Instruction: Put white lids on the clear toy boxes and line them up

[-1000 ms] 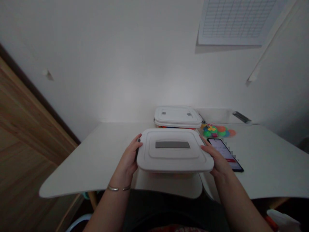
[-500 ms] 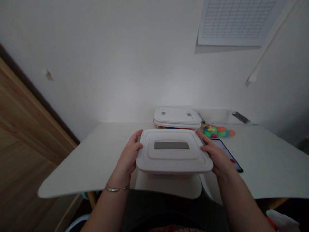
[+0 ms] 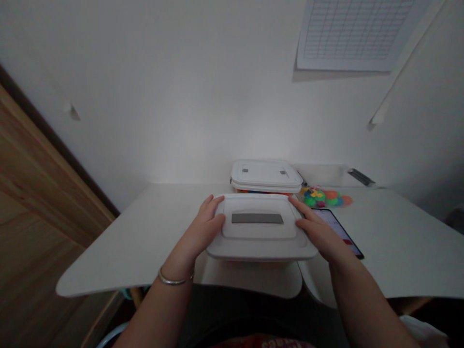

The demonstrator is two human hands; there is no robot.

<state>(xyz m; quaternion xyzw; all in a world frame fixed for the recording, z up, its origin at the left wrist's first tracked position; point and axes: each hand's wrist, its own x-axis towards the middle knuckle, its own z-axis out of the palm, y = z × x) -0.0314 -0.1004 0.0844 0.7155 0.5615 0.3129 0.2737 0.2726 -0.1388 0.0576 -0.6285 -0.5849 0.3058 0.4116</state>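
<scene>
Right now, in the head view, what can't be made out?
- Contents of the near white-lidded rectangular plastic box: head view, covered by its lid.
- Lower front of the far white-lidded rectangular box: head view, hidden behind the near one.
- Words on the black-framed rectangular phone: head view, too small and blurred.
- Top of the white gridded paper sheet: head view, cut off by the upper edge.

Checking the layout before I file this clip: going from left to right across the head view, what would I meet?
Wooden panel → left hand → nearer white-lidded box → right hand → phone.
</scene>
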